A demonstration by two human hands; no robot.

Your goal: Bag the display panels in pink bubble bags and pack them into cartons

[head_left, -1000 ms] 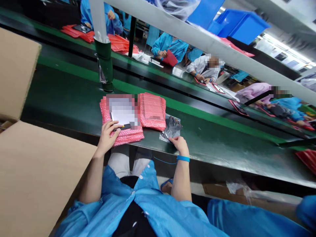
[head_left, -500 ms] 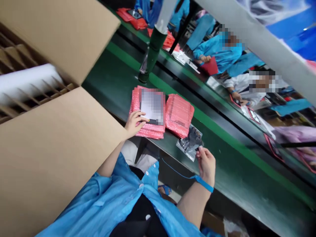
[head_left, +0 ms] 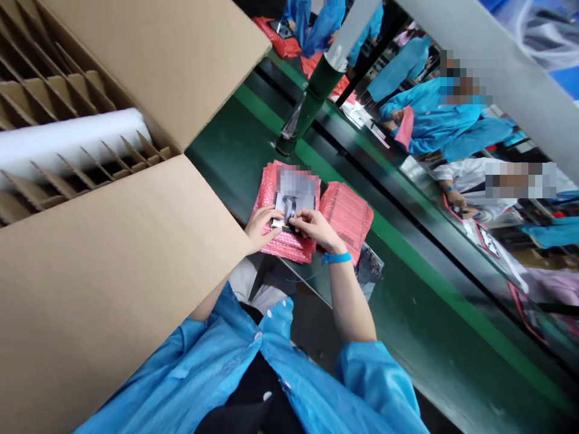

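A flat dark-edged device with a shiny screen, like a tablet point(head_left: 304, 196), lies on a stack of pink bubble-wrap bags point(head_left: 266, 191). My left hand point(head_left: 261, 229) rests at its lower left corner, fingers stretched out over the edge. My right hand point(head_left: 316, 229) is at the tablet's lower edge, thumb and fingertips pinched together; what they hold, if anything, is too small to make out. A blue strap rings my right wrist. Beside the stack lies a second pile of pink bubble-wrap bags point(head_left: 347, 214). Partly behind my right forearm is a clear silvery bag point(head_left: 371, 270) with black contents.
An open cardboard box point(head_left: 136, 253) with dividers and a white foam roll point(head_left: 76, 141) fills the left side. A green post point(head_left: 305, 111) stands on the dark green bench point(head_left: 420, 319) behind the stacks. People in blue and white coats work across the bench.
My right hand has moved left from the silvery bag to the tablet's lower edge. My left hand stays at the tablet's corner. The view has shifted, showing more of the box.
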